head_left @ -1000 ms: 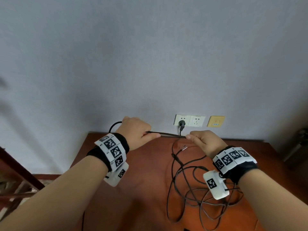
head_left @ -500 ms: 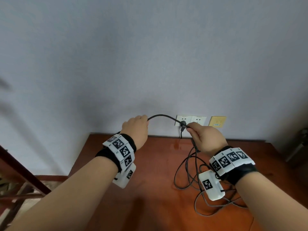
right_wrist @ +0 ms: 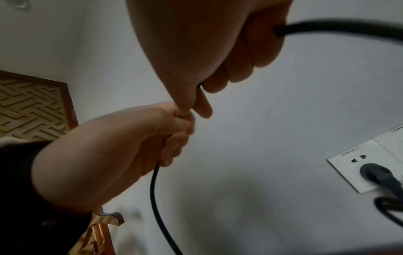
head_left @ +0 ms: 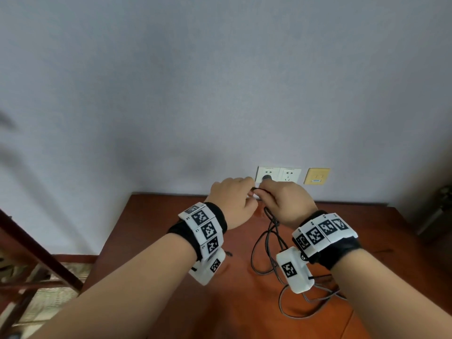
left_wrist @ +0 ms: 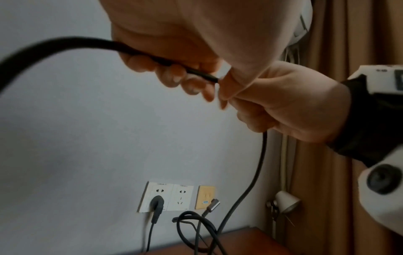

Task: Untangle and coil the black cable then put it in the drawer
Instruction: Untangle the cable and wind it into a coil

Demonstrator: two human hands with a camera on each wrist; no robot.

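The black cable hangs from my hands in loops down to the red-brown table. My left hand and right hand meet knuckle to knuckle in front of the wall socket, each curled round the cable. In the left wrist view the cable arcs out of the left hand, and a strand drops from the right hand. In the right wrist view the cable leaves the right hand, and another strand hangs below the left hand. No drawer is in view.
A white double wall socket holds a dark plug; a yellow plate sits beside it. Slack cable lies on the table's right. A silver connector end sticks up. A small lamp and curtain stand right, wooden furniture left.
A second ago my hands were apart with the cable stretched straight between them. They have come together near the socket, the span bowing into a loop, and some slack has risen off the table.
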